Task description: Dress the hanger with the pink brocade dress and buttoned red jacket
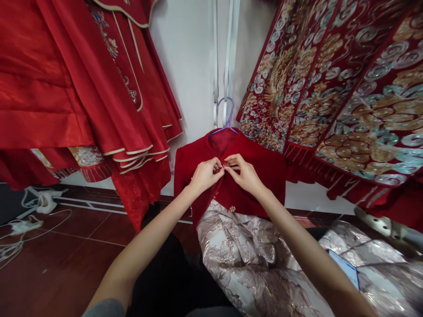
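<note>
A short dark-red jacket [264,176] hangs in front of me on a purple hanger [228,115]. Both my hands meet at its front opening, below the collar. My left hand [207,173] pinches a small red fastener at the jacket's edge. From the other side, my right hand [243,174] pinches at the same spot with thumb and forefinger. The fastener [225,164] is mostly covered by fingertips, so its exact form is unclear. A jewelled ornament [232,209] sits at the lower hem, above a shiny pale floral fabric [238,251].
Red garments with cream piping [125,88] hang at the left. Heavily embroidered red garments [330,79] hang at the right. White straps [226,53] run down the wall to the hanger. A phone [345,267] lies on the pale fabric. White cables [23,237] lie on the tiled floor.
</note>
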A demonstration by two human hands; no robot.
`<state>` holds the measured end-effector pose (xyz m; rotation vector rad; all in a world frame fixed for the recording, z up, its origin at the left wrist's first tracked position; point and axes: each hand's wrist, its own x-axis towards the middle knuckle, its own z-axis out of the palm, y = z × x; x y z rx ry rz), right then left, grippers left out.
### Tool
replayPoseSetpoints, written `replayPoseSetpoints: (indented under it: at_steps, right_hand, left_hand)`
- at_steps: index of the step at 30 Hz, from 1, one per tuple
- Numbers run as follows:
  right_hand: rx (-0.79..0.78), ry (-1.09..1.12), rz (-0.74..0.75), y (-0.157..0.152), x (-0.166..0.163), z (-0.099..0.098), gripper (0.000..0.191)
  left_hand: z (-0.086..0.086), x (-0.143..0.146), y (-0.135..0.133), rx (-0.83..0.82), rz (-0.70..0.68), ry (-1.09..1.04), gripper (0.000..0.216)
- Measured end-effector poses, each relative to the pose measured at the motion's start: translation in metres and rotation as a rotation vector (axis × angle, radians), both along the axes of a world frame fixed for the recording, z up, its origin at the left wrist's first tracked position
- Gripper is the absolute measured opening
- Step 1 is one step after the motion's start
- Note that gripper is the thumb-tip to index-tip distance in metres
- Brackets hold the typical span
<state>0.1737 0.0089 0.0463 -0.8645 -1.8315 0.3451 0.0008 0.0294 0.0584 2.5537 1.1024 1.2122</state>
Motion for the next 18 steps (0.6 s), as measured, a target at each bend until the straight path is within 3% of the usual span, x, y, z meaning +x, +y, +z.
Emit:
replayPoseSetpoints:
  at_steps: [11,18]
  right_hand:
    - [-0.017,0.028,0.045,0.006,0.000,0.001,0.023]
    - [0.016,-0.032,0.088,0.008,0.003,0.001,0.024]
  left_hand:
    - [0.004,0.000,0.002,0.040,0.027,0.089,0.003]
    - [0.012,-0.001,0.002,0.057,-0.036,0.177,0.005]
